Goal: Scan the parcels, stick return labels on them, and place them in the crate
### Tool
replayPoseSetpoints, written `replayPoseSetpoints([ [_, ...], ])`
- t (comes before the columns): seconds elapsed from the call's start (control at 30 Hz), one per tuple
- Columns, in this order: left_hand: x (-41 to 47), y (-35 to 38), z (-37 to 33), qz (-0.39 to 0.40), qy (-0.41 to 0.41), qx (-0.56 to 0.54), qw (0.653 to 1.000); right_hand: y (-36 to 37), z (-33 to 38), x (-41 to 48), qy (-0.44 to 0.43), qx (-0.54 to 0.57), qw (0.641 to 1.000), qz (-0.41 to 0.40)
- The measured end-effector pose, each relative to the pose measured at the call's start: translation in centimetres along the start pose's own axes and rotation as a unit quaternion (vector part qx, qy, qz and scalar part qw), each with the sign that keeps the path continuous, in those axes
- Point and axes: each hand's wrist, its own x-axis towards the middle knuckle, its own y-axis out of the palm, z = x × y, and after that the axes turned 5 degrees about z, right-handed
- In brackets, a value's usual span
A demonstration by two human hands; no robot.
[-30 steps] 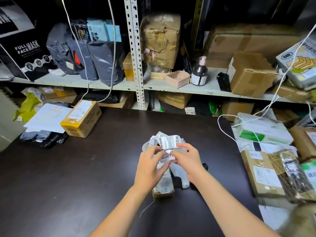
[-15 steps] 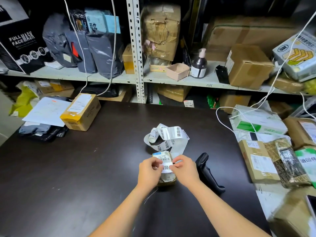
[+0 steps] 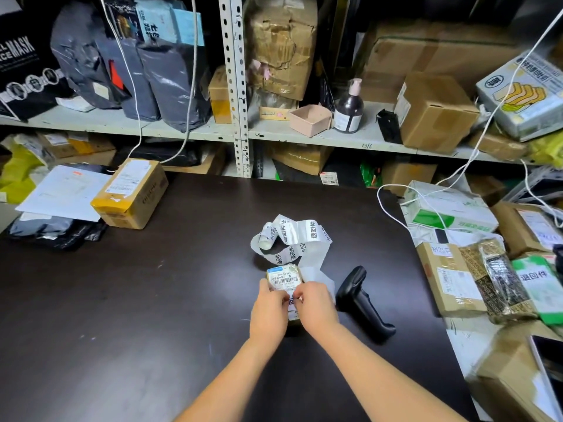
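A small brown parcel [image 3: 285,280] with a white barcode label lies on the dark table [image 3: 152,300] near the middle. My left hand [image 3: 269,306] and my right hand [image 3: 316,304] sit on its near half, fingertips pinching a white return label [image 3: 293,301] down onto it. A curled strip of return labels [image 3: 292,239] lies just beyond the parcel. A black handheld scanner [image 3: 364,301] lies on the table right of my right hand. No crate is in view.
A yellow-taped cardboard box [image 3: 131,193] and loose papers [image 3: 64,191] sit at the table's left rear. Several parcels [image 3: 451,278] are piled along the right edge, with white cables [image 3: 426,202] over them. Metal shelves [image 3: 240,86] full of boxes and bags stand behind.
Both hands came down from the label strip to the small parcel with one label. The strip now lies loose on the table. The scanner came into view.
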Motion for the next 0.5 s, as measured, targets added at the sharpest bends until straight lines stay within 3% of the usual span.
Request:
replayPoseSetpoints([
  [0.1, -0.1, -0.5, 0.4, 0.014, -0.052, 0.008, 0.999, 0.6, -0.3, 0.1, 0.0, 0.01, 1.0, -0.019],
  [0.2, -0.2, -1.0, 1.0, 0.029, -0.048, 0.045, 0.997, 0.1, -1.1, 0.2, 0.024, -0.007, 0.999, -0.028],
  [0.43, -0.2, -1.2, 2.0, -0.052, -0.093, -0.118, 0.987, 0.7, -3.0, -0.4, 0.056, 0.099, 0.992, -0.058],
  [0.5, -0.2, -1.0, 1.8, -0.038, -0.115, -0.17, 0.978, 1.0, -3.2, -0.6, 0.045, 0.14, 0.988, -0.037],
])
